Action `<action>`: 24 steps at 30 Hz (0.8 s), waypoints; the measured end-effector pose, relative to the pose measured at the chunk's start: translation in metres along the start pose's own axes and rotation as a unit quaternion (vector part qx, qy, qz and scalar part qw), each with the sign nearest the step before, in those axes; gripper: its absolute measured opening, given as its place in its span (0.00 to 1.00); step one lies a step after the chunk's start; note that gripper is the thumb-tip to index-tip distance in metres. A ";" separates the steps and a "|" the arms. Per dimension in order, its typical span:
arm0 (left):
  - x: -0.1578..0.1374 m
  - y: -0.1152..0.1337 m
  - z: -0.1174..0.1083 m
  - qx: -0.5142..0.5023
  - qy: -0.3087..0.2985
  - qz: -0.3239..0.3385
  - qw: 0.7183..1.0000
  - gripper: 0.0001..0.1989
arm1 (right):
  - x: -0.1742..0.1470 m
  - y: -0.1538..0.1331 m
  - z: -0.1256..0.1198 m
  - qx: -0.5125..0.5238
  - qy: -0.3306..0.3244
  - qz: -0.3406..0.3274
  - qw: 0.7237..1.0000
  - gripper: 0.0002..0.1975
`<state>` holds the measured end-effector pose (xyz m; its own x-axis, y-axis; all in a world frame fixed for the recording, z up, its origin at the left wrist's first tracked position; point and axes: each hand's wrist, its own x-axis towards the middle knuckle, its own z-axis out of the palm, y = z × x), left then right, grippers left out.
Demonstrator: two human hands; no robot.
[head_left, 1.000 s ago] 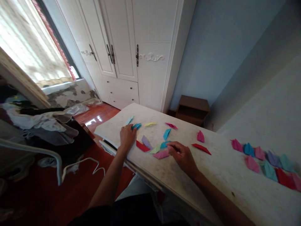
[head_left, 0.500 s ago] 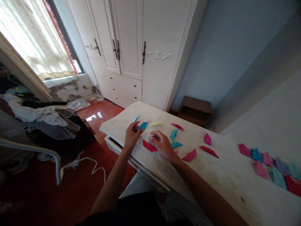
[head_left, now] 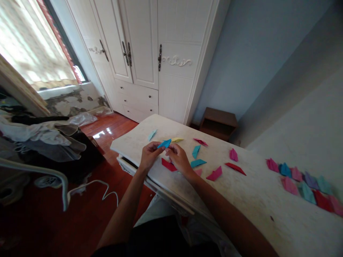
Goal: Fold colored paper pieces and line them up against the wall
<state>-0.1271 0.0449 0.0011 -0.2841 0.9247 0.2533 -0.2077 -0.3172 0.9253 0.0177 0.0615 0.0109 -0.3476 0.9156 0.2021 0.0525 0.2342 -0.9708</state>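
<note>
A blue folded paper boat [head_left: 164, 143] is held up over the near side of the table. My left hand [head_left: 149, 155] pinches its left end between thumb and fingers. On its right, my right hand [head_left: 178, 157] has its fingers closed at the boat's lower edge. Below the hands lies a red folded paper piece [head_left: 168, 164], partly covered by the right hand. Just behind the boat is a yellow paper piece [head_left: 177, 139]. A light teal piece [head_left: 152, 134] rests farther left, and a blue one [head_left: 198, 162] lies right of my right hand.
Several more folded papers, among them a magenta boat [head_left: 214, 174] and a red piece [head_left: 235, 168], lie across the white table [head_left: 241, 203]. Rows of folded boats [head_left: 307, 192] stand at the right. A drawer [head_left: 128, 165] juts out at the near left edge.
My right hand has moved left and up to the blue paper boat, so both hands are now on it. The view has shifted slightly.
</note>
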 end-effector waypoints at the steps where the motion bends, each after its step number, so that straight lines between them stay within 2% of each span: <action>1: -0.003 0.001 0.002 -0.002 -0.005 -0.003 1.000 0.14 | -0.002 0.000 -0.002 0.008 -0.001 -0.001 1.000 0.11; 7: -0.027 0.009 0.020 0.023 -0.041 -0.022 0.999 0.11 | -0.020 -0.006 -0.028 0.002 -0.023 -0.027 0.999 0.09; 13: -0.035 0.022 0.063 0.134 -0.114 -0.024 0.984 0.11 | -0.046 -0.020 -0.079 -0.033 0.024 -0.005 0.999 0.09; 16: -0.036 0.024 0.093 0.159 -0.165 -0.036 0.973 0.11 | -0.062 -0.029 -0.111 -0.053 0.063 0.007 0.997 0.10; 19: -0.037 0.020 0.132 0.140 -0.225 -0.051 0.963 0.11 | -0.080 -0.036 -0.146 -0.069 0.108 0.001 0.992 0.11; 22: -0.041 0.008 0.179 0.096 -0.285 -0.076 0.951 0.10 | -0.101 -0.037 -0.185 -0.075 0.167 -0.008 0.983 0.11; 24: -0.045 -0.003 0.216 0.062 -0.302 -0.107 0.945 0.11 | -0.115 -0.031 -0.212 -0.085 0.212 -0.008 0.974 0.12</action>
<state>0.0882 0.0498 0.0475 0.3465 0.9281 0.1362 -0.0780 -0.1162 0.9902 0.2548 0.0182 0.0450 0.0657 0.9556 0.2873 0.2170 0.2674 -0.9388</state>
